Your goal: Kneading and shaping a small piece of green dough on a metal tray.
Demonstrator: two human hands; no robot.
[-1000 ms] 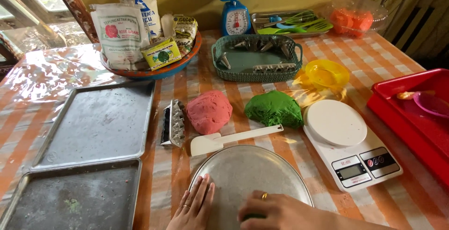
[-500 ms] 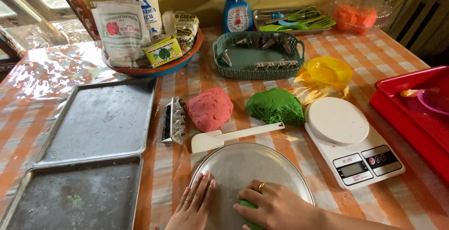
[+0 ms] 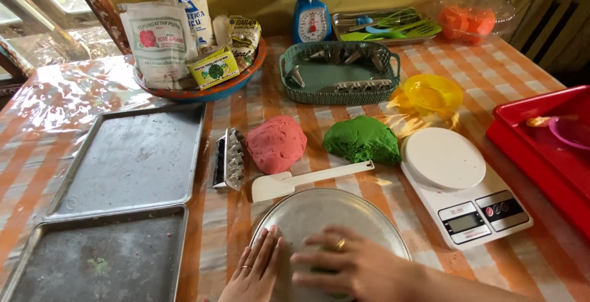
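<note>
While flat, right hand (image 3: 347, 265) covering green dough (image 3: 321, 269)

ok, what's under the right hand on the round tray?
A bit of green dough shows under the right hand, on the round tray. The hand covers the rest, so its shape can't be seen.

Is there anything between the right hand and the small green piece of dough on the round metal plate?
Nothing visible. The right hand lies flat directly on the small green piece of dough, pressing it on the round metal plate. The left hand rests beside it on the plate's edge.
</note>
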